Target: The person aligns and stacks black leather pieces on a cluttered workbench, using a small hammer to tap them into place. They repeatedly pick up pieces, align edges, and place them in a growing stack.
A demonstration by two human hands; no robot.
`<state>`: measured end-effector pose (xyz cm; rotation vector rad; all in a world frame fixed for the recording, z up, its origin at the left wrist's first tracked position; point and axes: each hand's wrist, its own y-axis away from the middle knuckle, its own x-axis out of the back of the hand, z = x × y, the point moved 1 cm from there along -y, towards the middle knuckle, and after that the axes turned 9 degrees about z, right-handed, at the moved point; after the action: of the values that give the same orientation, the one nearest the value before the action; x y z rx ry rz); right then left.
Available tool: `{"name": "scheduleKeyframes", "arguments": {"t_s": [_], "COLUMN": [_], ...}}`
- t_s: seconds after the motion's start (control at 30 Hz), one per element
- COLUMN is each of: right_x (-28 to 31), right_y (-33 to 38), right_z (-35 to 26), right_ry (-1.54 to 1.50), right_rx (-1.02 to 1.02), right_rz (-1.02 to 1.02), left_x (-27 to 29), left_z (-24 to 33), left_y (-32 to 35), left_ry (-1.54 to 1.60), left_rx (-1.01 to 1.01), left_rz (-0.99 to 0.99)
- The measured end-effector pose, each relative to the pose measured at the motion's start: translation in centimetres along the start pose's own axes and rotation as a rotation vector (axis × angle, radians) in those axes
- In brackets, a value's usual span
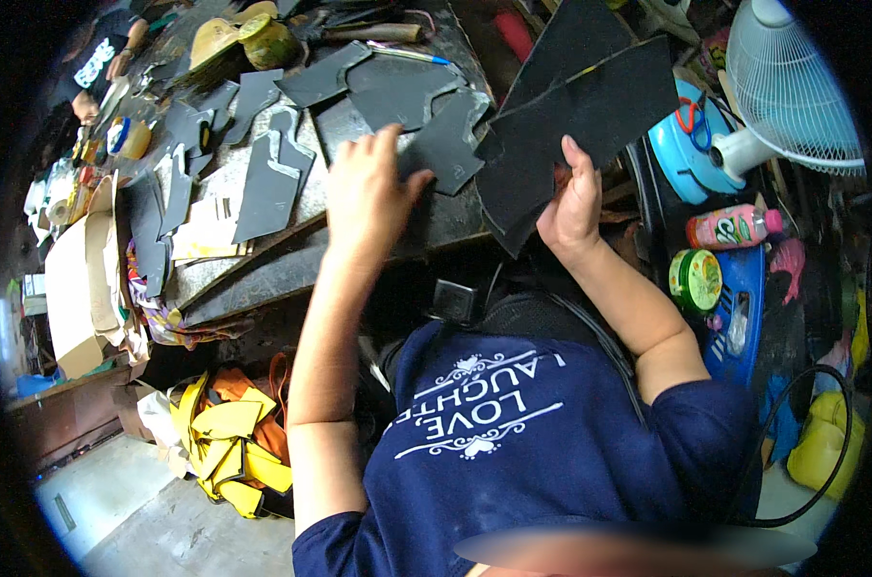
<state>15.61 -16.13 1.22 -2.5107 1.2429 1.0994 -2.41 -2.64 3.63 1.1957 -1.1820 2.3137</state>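
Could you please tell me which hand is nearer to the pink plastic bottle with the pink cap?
The right hand: it holds a large flat black sheet, left of the pink plastic bottle. The left hand is farther left, beside a dark grey flat cut piece.

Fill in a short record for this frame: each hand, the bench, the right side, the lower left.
Left hand: open, over the table beside a black cut piece; contact unclear
Right hand: gripping a large black sheet between thumb and fingers
Table: dark front edge; several black cut pieces with pale-lined edges, a pen
Right side: fan, pink bottle, green jar
Lower left: heap of yellow pieces
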Motion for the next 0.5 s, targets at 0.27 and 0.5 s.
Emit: {"name": "scheduleKeyframes", "arguments": {"t_s": [0.27,0.5], "right_x": [0.9,1.3], "right_y": [-0.1,-0.5], "right_z": [1.8,2.1], "right_ry": [0.065,0.044], "right_rx": [0.095,0.123], "right_rz": [-0.003,-0.051], "left_x": [0.2,1.7], "left_z": [0.0,-8.0], "left_y": [-1.4,-6.4], "left_ry": [0.49,0.308], "left_rx": [0.183,0.27], "left_rz": [-0.003,0.223]}}
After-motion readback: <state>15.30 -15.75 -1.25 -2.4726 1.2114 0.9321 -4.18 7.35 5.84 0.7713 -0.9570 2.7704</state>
